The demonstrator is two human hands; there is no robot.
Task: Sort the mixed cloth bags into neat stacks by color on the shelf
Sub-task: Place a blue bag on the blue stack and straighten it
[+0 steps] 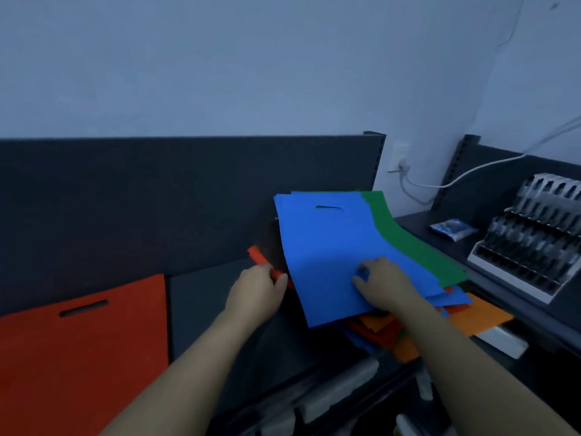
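- No readable text, label, brand or number anywhere in the head view.
- Small blue-and-white packet (452, 229) on the right-hand shelf: has some print, but too blurred to read.
- Display rack (531, 237) of small packaged items on the right: the packaging is too small and blurred, no legible characters.
- Blue bag (333, 247), green bag (405, 237), red bag (258, 258) at the pile's left edge and flat red bag (85, 357): the faces in view are plain colour.
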